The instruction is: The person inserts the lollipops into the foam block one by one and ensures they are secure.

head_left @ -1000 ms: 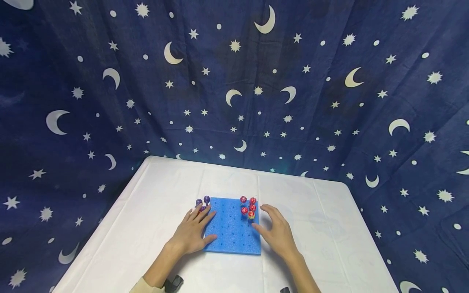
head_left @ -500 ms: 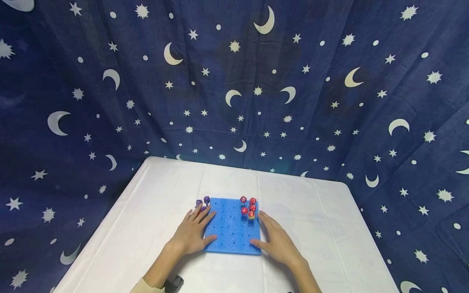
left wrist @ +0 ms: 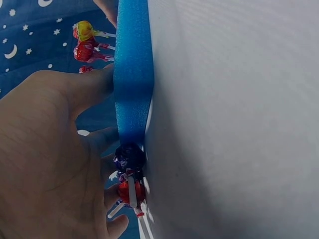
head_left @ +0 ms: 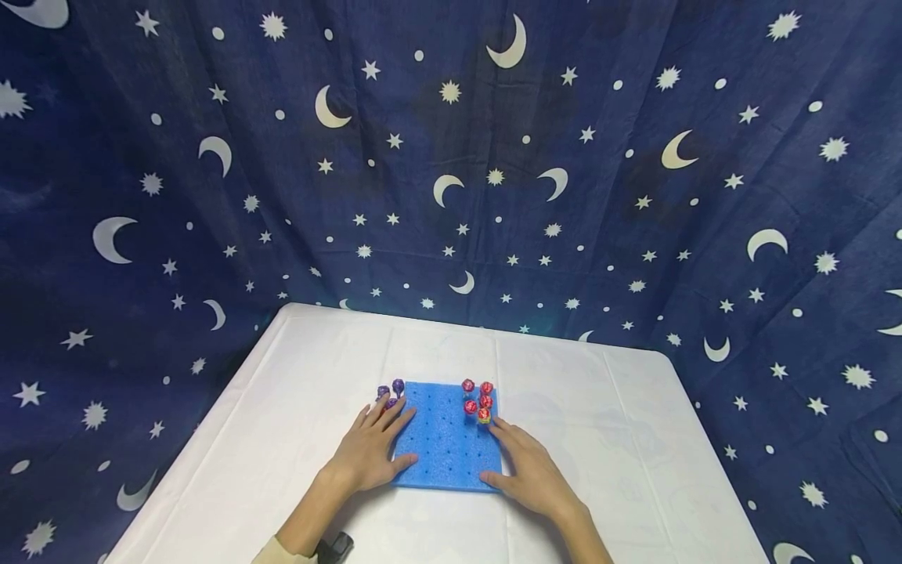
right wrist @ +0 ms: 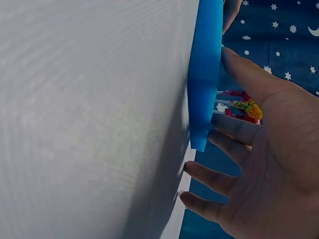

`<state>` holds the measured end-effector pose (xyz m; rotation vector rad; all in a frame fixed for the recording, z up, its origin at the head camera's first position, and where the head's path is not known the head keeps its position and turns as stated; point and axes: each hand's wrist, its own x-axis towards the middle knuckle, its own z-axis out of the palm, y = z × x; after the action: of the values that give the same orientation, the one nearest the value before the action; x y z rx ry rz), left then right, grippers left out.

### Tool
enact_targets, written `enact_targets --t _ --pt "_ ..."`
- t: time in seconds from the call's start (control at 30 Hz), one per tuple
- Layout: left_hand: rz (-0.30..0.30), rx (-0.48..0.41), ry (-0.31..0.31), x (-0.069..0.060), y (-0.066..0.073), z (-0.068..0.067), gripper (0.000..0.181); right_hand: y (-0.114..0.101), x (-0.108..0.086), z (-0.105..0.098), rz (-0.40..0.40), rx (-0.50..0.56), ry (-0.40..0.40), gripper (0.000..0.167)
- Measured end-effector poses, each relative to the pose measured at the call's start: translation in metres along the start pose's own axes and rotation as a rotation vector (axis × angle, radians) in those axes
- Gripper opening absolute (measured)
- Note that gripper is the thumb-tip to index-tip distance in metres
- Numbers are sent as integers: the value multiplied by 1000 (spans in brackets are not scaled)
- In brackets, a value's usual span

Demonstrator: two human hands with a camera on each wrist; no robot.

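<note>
A flat blue foam board [head_left: 444, 454] with rows of small holes lies on the table. Several red lollipops [head_left: 470, 406], one with yellow on its wrapper, stand upright in its far right part. My left hand [head_left: 366, 454] rests with spread fingers on the board's left edge, thumb on top. Purple lollipops [head_left: 398, 386] lie beside that edge, partly hidden by its fingers; the left wrist view also has a red lollipop [left wrist: 130, 193] there. My right hand [head_left: 532, 474] touches the board's right edge, thumb on top, other fingers extended. Neither hand grips a lollipop.
A white cloth covers the table [head_left: 599, 407], which reaches beyond the board on all sides. Behind it and at both sides hangs a dark blue curtain [head_left: 451, 141] with moons and stars.
My right hand has come from beside the red lollipops toward the near right part of the board, and its thumb now rests there. The left hand has stayed in place.
</note>
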<state>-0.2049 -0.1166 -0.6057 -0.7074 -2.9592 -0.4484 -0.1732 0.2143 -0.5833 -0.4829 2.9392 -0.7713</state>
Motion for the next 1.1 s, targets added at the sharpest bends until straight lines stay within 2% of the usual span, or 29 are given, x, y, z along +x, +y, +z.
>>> enact_targets --t 0.17,0.37,0.7,1.1 --pt "-6 1 -14 1 1 0 82 -1 1 0 21 2 -2 84" --pt "5 -11 -1 -1 2 -2 82 0 0 3 18 -4 5 84" --pt "49 -42 21 -1 5 -10 80 -1 0 3 12 -15 0 83" --pt "81 53 39 9 8 -20 82 -5 -1 0 0 -20 6 82"
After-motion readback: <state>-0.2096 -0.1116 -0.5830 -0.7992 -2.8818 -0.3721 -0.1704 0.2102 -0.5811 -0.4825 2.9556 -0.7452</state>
